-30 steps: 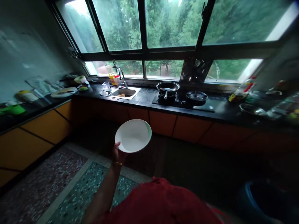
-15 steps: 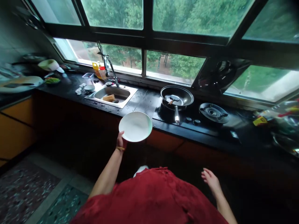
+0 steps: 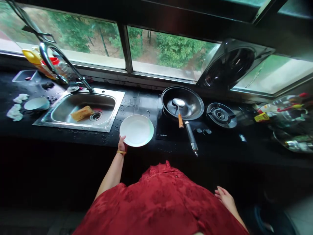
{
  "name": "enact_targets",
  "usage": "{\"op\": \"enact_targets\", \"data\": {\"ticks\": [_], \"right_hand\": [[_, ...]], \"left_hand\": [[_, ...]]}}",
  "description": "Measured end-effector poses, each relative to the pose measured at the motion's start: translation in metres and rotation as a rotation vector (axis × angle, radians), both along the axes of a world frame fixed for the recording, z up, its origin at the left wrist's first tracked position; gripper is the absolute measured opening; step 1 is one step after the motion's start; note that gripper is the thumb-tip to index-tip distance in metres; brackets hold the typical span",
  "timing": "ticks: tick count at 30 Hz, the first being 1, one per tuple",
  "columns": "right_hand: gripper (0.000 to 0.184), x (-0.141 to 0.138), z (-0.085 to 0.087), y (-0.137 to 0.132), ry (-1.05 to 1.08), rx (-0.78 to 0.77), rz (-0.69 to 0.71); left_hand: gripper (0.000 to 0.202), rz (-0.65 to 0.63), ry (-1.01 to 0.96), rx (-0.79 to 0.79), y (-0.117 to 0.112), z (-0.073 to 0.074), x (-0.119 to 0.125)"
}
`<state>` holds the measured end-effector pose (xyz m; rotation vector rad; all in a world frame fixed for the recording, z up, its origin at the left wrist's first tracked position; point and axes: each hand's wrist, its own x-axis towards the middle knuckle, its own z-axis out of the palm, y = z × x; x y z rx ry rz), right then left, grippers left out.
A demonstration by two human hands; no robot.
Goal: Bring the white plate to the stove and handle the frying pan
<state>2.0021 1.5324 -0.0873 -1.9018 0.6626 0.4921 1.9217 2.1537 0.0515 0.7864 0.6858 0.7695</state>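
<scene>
A white plate (image 3: 137, 130) is gripped at its lower left rim by my left hand (image 3: 122, 143), thumb on top and the other fingers hidden beneath. It appears over the counter's front edge, between the sink and the stove; whether it touches the counter I cannot tell. Low on the right, my right hand (image 3: 224, 195) hangs by my side, fingers loosely bent and nothing in them. On the left burner sits a black wok (image 3: 168, 107) with its handle (image 3: 191, 138) toward me. A spatula-like utensil with a wooden handle (image 3: 180, 120) rests in it.
The steel sink (image 3: 60, 109) holds a tan sponge-like block (image 3: 81, 113), under a tall faucet (image 3: 58, 52). Left of it are a small bowl (image 3: 36, 103) and white crumpled bits (image 3: 15, 112). A bare burner (image 3: 221, 115) and clutter with a yellow packet (image 3: 261, 117) lie right.
My view has come nearer the counter and tilted down. The plate, still in my left hand, has moved from in front of the counter to over its edge. My right hand stays low, empty.
</scene>
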Motion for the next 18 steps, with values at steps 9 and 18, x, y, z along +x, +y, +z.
{"op": "enact_targets", "data": {"ticks": [9,18], "right_hand": [[0.038,0.039,0.077,0.079,-0.055,0.124,0.035],[0.032,0.088,0.178,0.215,0.092,0.679,0.150]], "left_hand": [[0.053,-0.025,0.071,-0.050,0.018,-0.006,0.020],[0.035,-0.131,0.473,-0.036,0.051,0.019,0.025]]}}
